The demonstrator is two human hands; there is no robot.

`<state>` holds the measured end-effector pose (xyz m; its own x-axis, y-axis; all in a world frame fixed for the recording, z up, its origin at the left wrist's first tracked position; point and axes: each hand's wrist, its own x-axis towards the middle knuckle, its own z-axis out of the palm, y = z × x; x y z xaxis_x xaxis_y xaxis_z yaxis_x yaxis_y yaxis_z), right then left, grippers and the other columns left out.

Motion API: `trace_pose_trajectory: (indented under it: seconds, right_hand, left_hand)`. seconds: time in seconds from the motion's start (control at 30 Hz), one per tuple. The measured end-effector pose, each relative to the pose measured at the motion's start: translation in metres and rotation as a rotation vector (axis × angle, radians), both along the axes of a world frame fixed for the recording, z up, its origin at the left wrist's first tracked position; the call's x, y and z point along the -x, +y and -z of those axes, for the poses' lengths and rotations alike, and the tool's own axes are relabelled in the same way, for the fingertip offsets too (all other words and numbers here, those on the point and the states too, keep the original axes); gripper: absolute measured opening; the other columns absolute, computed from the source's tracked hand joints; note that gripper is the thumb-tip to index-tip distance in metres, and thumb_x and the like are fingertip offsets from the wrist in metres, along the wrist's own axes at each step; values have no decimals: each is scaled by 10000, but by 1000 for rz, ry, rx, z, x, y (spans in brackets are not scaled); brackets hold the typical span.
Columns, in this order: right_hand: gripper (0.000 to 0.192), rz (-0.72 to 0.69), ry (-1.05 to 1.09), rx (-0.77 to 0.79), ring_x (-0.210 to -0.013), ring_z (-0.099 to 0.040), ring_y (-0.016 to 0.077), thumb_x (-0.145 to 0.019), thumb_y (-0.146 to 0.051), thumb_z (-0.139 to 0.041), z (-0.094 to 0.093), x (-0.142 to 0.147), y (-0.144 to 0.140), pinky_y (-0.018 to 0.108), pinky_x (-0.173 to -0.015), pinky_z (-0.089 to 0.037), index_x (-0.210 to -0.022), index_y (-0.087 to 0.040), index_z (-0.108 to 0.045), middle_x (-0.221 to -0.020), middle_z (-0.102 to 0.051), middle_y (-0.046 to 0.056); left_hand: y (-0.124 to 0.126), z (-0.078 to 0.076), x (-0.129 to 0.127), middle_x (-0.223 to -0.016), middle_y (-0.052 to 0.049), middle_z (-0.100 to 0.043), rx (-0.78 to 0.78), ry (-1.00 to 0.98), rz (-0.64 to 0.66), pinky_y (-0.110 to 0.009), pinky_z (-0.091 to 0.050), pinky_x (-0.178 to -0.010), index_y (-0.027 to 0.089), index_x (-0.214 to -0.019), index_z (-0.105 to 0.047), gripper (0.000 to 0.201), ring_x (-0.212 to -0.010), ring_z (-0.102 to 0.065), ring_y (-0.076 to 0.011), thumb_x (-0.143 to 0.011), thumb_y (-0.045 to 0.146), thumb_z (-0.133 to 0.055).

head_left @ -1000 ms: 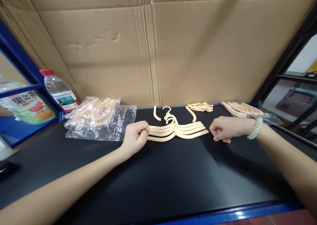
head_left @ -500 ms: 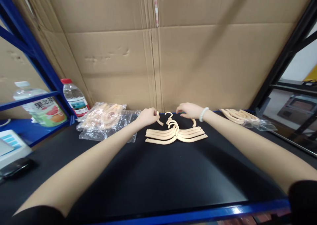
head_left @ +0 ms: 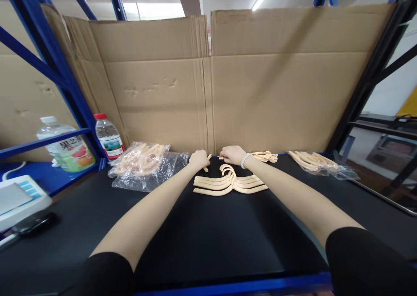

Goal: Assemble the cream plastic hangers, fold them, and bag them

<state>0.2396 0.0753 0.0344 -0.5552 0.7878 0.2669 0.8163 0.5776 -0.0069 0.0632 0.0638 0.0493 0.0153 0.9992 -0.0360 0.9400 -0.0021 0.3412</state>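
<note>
A stack of several cream plastic hangers lies on the black table, hooks pointing away from me. Just beyond the stack, my left hand is closed on a short curved cream hanger piece. My right hand, with a pale bead bracelet on the wrist, is closed on another cream piece close beside it, right in front of the cardboard wall. The two hands are almost touching.
A clear bag of cream hanger parts lies at the left, loose hooks and another bag of parts at the right. Two bottles stand by the blue rack. A cardboard wall closes the back. A white device sits far left.
Both hands left the ends of the hanger stack, reached past it, took the loose curved pieces and came together. The view has tilted up and back.
</note>
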Motion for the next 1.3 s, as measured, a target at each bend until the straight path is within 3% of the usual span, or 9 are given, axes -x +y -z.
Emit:
trace_pose_trajectory:
  seconds: [0.23,0.3,0.4,0.47,0.63,0.77,1.03,1.13,1.3]
  right_hand:
    - [308,88,724,-54,-615,-641,140,-970,-315,-359,-15,-25,-33,266,-602,-518,-1019,-134,-603,-685,-654,25]
    - [342,54,883,8,-496,-600,122,-951,-369,-359,-15,-32,-56,237,-488,-479,-1018,-133,-597,-621,-639,10]
    - [351,-1,1039,117,-476,-596,120,-910,-429,-442,-9,-39,-95,239,-465,-479,-1002,-137,-614,-626,-655,18]
    - [318,-39,1152,208,-532,-627,126,-867,-433,-542,-5,-41,-120,247,-503,-504,-963,-145,-638,-691,-689,40]
    - [276,-169,1530,612,-739,-691,170,-796,-351,-685,2,-37,-157,290,-640,-547,-1001,-167,-709,-961,-735,98]
    - [274,-140,1596,722,-683,-652,126,-864,-389,-635,6,-35,-166,253,-610,-513,-982,-158,-724,-921,-727,91]
    - [281,-110,1565,753,-674,-617,96,-739,-216,-786,19,-35,-166,242,-657,-517,-938,-222,-587,-763,-680,-34]
    - [313,-87,1538,761,-712,-634,105,-743,-227,-784,21,-35,-166,269,-720,-537,-1010,-210,-622,-824,-687,-12]
    - [161,-92,1448,755,-708,-623,103,-758,-279,-772,24,-36,-165,270,-731,-543,-845,-168,-693,-852,-669,12]
  left_hand:
    - [-39,-12,13,-1216,-96,-589,73,-423,82,-430,-540,-842,157,-1214,-562,331,-1016,-616,-232,-927,321,-582]
    - [-63,-11,14,-1039,-92,-651,88,-571,108,-369,-557,-784,112,-1098,-590,235,-892,-653,-199,-931,275,-559]
    - [-103,-3,13,-740,-27,-645,109,-773,136,-280,-562,-707,129,-927,-544,94,-692,-664,-138,-923,206,-490]
    - [-126,6,11,-736,-15,-647,135,-874,143,-263,-565,-700,152,-893,-501,42,-664,-666,-120,-895,193,-504]
    - [-154,33,4,-666,13,-619,141,-1296,126,-235,-563,-676,164,-828,-492,242,-645,-657,-117,-764,271,-699]
    - [-156,40,2,-727,25,-609,13,-1298,212,-232,-561,-682,169,-814,-511,281,-698,-663,-123,-744,312,-743]
    - [-157,42,9,-751,23,-604,-91,-1154,290,-234,-539,-701,171,-836,-569,151,-710,-655,-120,-841,293,-658]
    - [-159,41,8,-747,16,-610,-119,-1122,295,-234,-535,-695,170,-821,-587,132,-707,-653,-125,-831,283,-655]
    - [-162,37,6,-722,7,-609,-164,-1095,269,-244,-532,-651,176,-778,-598,142,-687,-646,-145,-783,292,-680]
